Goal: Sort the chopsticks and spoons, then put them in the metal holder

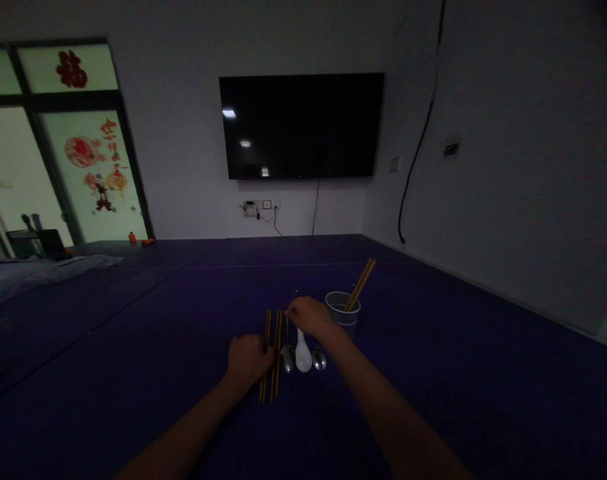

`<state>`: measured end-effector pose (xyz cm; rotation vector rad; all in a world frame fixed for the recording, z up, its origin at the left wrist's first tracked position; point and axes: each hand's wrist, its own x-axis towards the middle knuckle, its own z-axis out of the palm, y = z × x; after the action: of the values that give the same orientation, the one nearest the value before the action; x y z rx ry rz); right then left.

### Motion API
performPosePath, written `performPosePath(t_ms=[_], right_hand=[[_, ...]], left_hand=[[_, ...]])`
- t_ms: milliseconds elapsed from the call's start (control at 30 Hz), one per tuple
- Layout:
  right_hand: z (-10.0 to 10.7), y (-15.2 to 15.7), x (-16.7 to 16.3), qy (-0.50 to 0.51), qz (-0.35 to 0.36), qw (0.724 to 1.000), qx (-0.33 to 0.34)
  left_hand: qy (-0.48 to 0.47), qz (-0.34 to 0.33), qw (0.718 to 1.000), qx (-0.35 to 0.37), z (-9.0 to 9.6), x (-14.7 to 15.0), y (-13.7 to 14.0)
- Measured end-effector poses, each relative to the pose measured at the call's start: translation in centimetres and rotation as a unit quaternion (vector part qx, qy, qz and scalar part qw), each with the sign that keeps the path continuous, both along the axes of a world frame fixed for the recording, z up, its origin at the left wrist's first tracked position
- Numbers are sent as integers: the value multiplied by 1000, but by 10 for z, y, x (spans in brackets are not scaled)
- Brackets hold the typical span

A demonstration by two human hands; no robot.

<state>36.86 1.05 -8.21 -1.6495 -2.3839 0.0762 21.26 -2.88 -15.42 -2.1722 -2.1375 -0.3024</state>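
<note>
On a dark blue table surface (433, 373) lie several wooden chopsticks (273, 333) side by side, two metal spoons (287, 360) and a white ceramic spoon (303, 357). My left hand (248, 360) rests with curled fingers against the near part of the chopsticks. My right hand (310, 317) is closed over the far ends of the spoon handles, next to the chopstick tips; what exactly it pinches is hidden. Just right of it stands a grey plastic cup (343, 313) with two chopsticks (362, 283) leaning out of it.
The blue surface stretches far back to a white wall with a black wall-mounted screen (302, 125) and sockets below it. A glass door with red decorations (90, 167) is at the left. Crumpled plastic sheeting (33, 270) lies at the far left.
</note>
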Motion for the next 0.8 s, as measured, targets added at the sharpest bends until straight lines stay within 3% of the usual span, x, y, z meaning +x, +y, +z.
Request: performPosePath(t_ms=[267,467,800], right_hand=[[3,-2,0,-5,-1,1000,7],[5,-3,-1,-15,6,1000,7],[7,-5,-1,-17,14,1000,7]], left_hand=[[23,30,999,-2,3,-2,-2],[51,-9,999,-11,4,0,-4],[64,-5,997,-31,6,-1,-2]])
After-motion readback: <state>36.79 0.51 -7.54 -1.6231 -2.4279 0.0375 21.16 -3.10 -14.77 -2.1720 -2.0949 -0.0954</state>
